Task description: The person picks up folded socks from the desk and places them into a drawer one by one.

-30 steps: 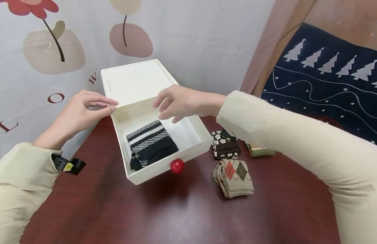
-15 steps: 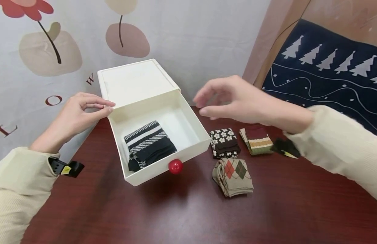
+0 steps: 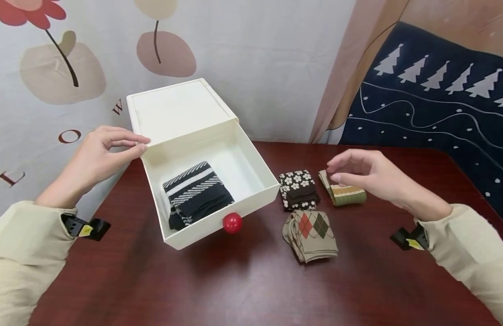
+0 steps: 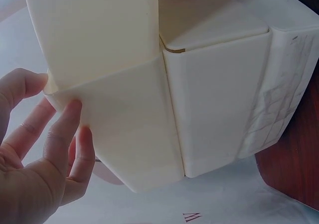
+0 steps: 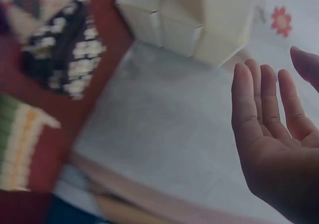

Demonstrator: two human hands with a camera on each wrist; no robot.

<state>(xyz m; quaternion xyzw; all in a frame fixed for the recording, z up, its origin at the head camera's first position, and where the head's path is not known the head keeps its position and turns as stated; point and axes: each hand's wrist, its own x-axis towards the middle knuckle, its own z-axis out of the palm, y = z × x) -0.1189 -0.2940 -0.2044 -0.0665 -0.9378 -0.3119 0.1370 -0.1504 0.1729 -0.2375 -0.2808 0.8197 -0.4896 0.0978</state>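
Note:
My left hand (image 3: 98, 151) holds the front left corner of a white drawer unit (image 3: 182, 111); in the left wrist view, thumb and fingers meet either side of its edge. The unit's top drawer (image 3: 251, 167) is pulled out, a red knob (image 3: 232, 223) on its front. Folded black-and-white patterned socks (image 3: 198, 194) lie in its left part. My right hand (image 3: 377, 174) holds nothing, its fingers loosely bent over folded striped socks (image 3: 349, 195), partly hiding them. Beside these lie folded black socks with white flowers (image 3: 298, 185); folded beige argyle socks (image 3: 312, 237) sit nearer me.
Everything stands on a dark red-brown table (image 3: 243, 290). Behind it hangs a pale curtain (image 3: 268, 68) with a flower print. A navy cloth with white trees (image 3: 430, 99) hangs at the back right. Lower tiers of the unit (image 4: 214, 99) show in the left wrist view.
My right hand has moved right and down, from over the drawer to over the striped socks. The left hand stays at the unit's corner, and the drawer stays pulled out.

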